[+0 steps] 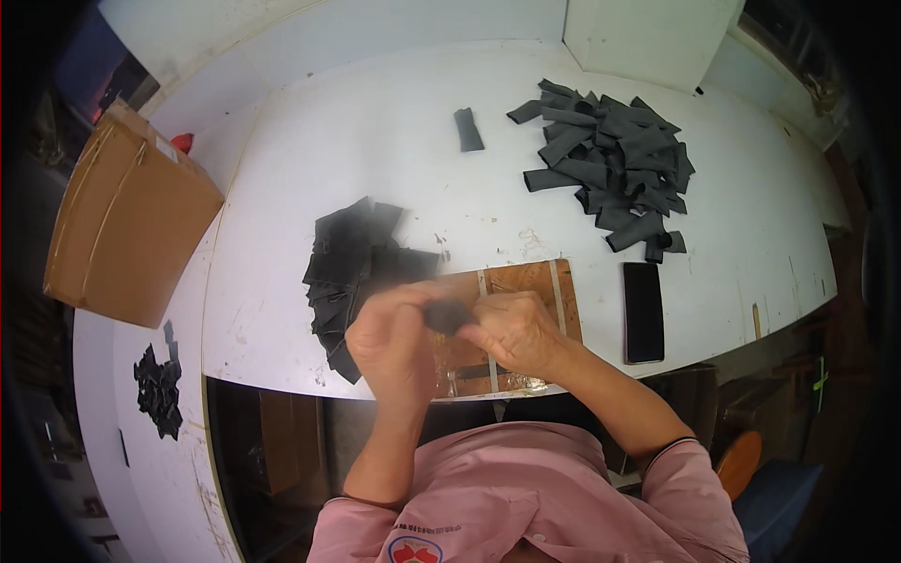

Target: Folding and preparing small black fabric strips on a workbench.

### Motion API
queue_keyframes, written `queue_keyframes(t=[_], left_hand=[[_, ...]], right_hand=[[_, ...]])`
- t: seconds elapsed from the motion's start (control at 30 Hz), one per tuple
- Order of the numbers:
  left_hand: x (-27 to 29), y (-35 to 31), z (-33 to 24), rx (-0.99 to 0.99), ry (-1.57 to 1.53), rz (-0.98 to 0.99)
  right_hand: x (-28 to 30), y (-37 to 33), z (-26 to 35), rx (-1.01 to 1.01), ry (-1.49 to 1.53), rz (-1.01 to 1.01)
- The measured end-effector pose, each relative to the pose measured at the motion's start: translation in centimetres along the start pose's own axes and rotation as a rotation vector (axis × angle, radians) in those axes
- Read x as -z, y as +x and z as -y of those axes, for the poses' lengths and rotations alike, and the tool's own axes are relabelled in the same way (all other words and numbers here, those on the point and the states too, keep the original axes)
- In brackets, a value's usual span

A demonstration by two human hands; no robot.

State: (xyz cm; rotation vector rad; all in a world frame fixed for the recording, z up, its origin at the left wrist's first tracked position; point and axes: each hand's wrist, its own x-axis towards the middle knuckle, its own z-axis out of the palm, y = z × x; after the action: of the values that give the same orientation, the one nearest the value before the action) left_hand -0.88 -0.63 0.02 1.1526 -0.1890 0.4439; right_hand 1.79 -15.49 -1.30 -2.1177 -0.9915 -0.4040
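Observation:
Close to the table's front edge, my two hands meet over a brown board (pixel 526 280) with pale strips of tape across it. Between them is a small dark fabric piece (pixel 446 317), bunched up and slightly blurred. My left hand (pixel 387 330) pinches its left side with curled fingers. On the other side, my right hand (pixel 514 328) grips it between thumb and fingers. Just left of the board lies a stack of flat black fabric pieces (pixel 343 258), partly hidden behind my left hand. A heap of dark grey fabric tubes (pixel 615 150) lies at the far right.
One loose grey fabric tube (pixel 468 129) lies toward the back. To the right of the board is a black phone (pixel 643 312). A cardboard box (pixel 136 216) stands at the left, with a small black fabric pile (pixel 159 389) on the side surface nearer me.

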Motion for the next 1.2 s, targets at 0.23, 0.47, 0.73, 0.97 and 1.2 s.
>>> queue_keyframes(t=[0.23, 0.47, 0.73, 0.97, 1.2], left_hand=[[4.4, 5.9, 4.8, -0.021, 0.782, -0.106], [7.9, 11.1, 13.7, -0.039, 1.82, 0.176], [7.5, 10.3, 8.8, -0.206, 0.969, -0.168], [3.6, 3.2, -2.6, 0.444, -0.056, -0.023], [2.6, -0.6, -2.1, 0.646, 0.169, 0.187]], right_hand=[[5.2, 5.7, -1.8, -0.416, 0.771, -0.316], [1.7, -1.2, -3.2, -0.852, 0.756, -0.228], [0.1, -5.0, 0.8, -0.876, 0.776, -0.067], [-1.8, -3.0, 4.4, -0.654, 0.732, -0.154], [-3.4, -3.6, 5.3, -0.816, 1.375, 0.012]])
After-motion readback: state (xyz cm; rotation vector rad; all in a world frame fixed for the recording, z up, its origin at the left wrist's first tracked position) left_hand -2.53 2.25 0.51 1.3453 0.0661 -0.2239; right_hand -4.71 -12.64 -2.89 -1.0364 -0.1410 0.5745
